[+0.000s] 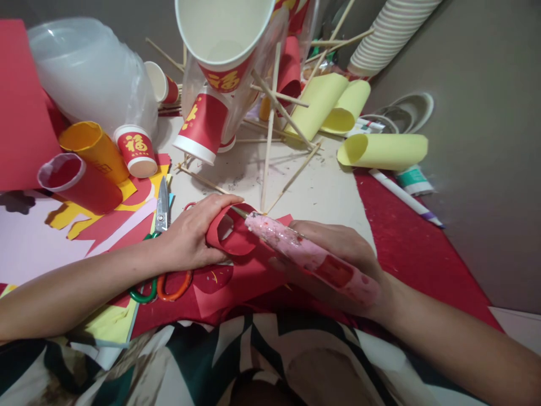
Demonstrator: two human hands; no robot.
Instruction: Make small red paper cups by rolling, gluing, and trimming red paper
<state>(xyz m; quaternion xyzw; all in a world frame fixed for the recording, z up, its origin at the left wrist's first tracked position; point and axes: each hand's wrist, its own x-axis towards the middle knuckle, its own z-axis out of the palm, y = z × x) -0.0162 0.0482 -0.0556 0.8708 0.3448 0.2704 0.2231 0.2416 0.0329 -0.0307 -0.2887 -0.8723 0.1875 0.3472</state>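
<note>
While the scissors (162,210) lie just left of the red paper loop (231,241), the left hand (190,237) pinches that loop by its left side, fingers (220,201) curled over its top. Right of the loop, the right hand (340,245) is closed around a pink glue gun (306,255) — its long axis slants up-left, nozzle meeting the loop's upper rim. Both hands sit equally close; wooden sticks (270,135) lean just beyond the loop.

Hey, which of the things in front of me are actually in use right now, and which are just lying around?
In use: left hand, curled red paper strip, right hand, pink glue gun.

Lying about: steel scissors with green and orange handles, rolled yellow paper sheet, red printed paper cup, thin wooden sticks, stacked white cups.
</note>
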